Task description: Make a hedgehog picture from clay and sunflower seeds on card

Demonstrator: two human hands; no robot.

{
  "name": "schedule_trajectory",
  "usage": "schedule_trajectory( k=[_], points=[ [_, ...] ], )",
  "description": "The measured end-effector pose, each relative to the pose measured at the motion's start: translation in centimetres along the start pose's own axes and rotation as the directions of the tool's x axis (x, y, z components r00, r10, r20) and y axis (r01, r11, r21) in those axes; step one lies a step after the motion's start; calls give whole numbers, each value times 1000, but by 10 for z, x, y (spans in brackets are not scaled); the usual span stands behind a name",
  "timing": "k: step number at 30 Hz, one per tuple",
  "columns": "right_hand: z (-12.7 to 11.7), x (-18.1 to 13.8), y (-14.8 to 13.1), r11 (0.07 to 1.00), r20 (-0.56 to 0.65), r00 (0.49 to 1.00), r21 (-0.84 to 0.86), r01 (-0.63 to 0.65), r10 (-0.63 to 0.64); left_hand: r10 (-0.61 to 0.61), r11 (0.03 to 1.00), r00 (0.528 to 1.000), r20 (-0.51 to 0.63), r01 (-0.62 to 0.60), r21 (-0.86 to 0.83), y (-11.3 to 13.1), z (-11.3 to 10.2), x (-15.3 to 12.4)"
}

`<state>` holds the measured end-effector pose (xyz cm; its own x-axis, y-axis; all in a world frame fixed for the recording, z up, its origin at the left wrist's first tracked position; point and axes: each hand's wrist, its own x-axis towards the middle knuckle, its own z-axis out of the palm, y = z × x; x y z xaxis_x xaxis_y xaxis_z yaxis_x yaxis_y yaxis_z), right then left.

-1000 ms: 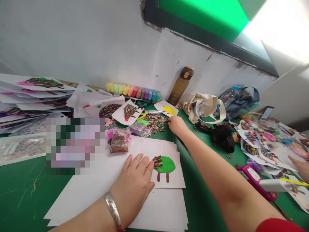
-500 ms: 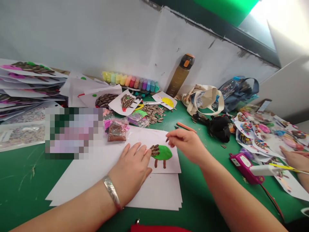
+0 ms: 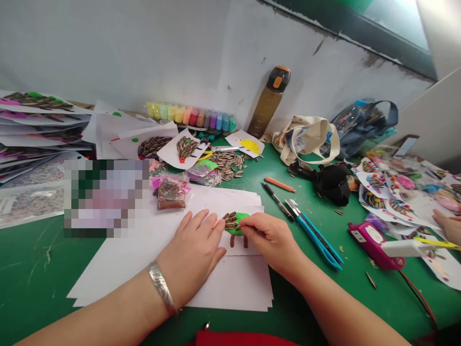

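My left hand [image 3: 192,252] lies flat with spread fingers on a stack of white paper sheets [image 3: 144,269], beside a small card bearing a green clay shape [image 3: 236,223] with two brown legs and several sunflower seeds stuck on its left side. My right hand [image 3: 272,240] is pinched over the green shape, its fingertips pressing on it; what they hold is too small to name, possibly a seed. A loose pile of sunflower seeds [image 3: 226,166] lies farther back on the green table [image 3: 32,283].
A blue utility knife [image 3: 317,238], a black pen [image 3: 275,199] and an orange stick [image 3: 281,184] lie right of the card. A pink glue gun [image 3: 372,240], a brown bottle [image 3: 268,103], bags, coloured clay pots [image 3: 190,115] and stacks of finished cards surround the paper. Another person's hand [image 3: 444,226] is at the far right.
My right hand came back from the seed pile to the green clay shape and now presses on it. The left hand stayed flat on the paper.
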<state>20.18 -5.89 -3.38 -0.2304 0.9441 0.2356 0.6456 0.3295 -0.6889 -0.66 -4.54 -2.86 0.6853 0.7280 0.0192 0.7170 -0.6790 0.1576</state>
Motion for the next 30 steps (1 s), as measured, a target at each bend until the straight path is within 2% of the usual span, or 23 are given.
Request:
schedule_trajectory(
  k=[6, 16, 21, 30],
  points=[
    [4, 1, -2, 999, 11, 1000, -37, 8, -7, -6, 1000, 1000, 2, 6, -2, 1, 0, 0],
    [10, 0, -1, 972, -11, 992, -201, 121, -126, -3, 1000, 1000, -20, 3, 2, 1, 1, -1],
    [11, -2, -5, 963, 28, 993, -241, 122, -119, 3, 1000, 999, -40, -3, 11, 1, 3, -1],
    [21, 0, -5, 952, -21, 992, -283, 112, -123, -8, 1000, 999, -32, 8, 22, 3, 4, -1]
  ],
)
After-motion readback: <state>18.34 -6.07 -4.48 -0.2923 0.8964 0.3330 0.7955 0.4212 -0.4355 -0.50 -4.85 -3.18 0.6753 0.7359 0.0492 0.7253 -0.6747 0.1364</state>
